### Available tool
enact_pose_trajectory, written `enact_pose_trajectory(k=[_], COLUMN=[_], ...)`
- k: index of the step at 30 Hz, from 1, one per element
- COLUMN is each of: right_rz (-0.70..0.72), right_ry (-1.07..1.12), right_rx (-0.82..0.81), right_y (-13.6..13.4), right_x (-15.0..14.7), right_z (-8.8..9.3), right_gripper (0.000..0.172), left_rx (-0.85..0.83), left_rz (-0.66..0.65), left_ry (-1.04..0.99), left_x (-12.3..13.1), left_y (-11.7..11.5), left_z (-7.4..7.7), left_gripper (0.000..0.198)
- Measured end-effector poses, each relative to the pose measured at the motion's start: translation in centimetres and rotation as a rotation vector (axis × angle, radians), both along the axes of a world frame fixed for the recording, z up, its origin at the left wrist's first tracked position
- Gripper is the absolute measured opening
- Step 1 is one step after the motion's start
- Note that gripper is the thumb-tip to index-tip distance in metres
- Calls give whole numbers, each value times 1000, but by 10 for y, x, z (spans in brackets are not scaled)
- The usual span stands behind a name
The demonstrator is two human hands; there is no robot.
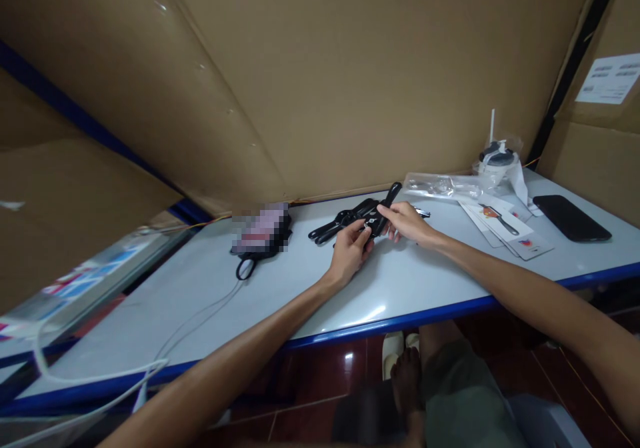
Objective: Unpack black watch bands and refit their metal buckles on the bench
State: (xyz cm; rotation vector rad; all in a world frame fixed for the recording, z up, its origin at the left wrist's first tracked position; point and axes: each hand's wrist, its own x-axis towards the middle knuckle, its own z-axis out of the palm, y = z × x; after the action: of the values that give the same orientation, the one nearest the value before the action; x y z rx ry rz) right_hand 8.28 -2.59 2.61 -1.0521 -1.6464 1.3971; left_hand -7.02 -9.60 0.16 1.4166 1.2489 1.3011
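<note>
Both hands meet above the middle of the white table (200,301). My left hand (351,248) pinches the lower end of a black handled tool (393,196), close to a small white mark on it. Around the same tool, nearer its upright handle, my right hand (403,223) has its fingers closed. Several similar black handled pieces (330,229) lie in a pile just behind and left of my left hand. A small shiny metal piece (423,213) shows beyond my right hand. The tool's lower part is partly hidden by my fingers.
Printed cards (530,247), a black phone (573,218), clear plastic packaging (440,185) and a bagged cup (497,161) are on the right. A blurred pink item in a black case (265,231) with a cable lies left. Cardboard (325,88) walls the back.
</note>
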Motion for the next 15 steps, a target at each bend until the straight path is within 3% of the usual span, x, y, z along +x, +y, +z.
enact_pose_trajectory(k=[5,10,15], right_rz=[106,152,147], right_ry=[114,116,87], right_rx=[-75,-58,-63], right_y=[-4,-6,-7], right_x=[6,9,5], right_z=[11,9,5], right_gripper=[21,11,12], left_rx=[14,0,3], left_rz=[122,119,109], left_ry=[-75,-74,-85], left_x=[0,0,1], left_y=[0,-2,-1], left_z=[0,1,0], left_gripper=[32,28,29])
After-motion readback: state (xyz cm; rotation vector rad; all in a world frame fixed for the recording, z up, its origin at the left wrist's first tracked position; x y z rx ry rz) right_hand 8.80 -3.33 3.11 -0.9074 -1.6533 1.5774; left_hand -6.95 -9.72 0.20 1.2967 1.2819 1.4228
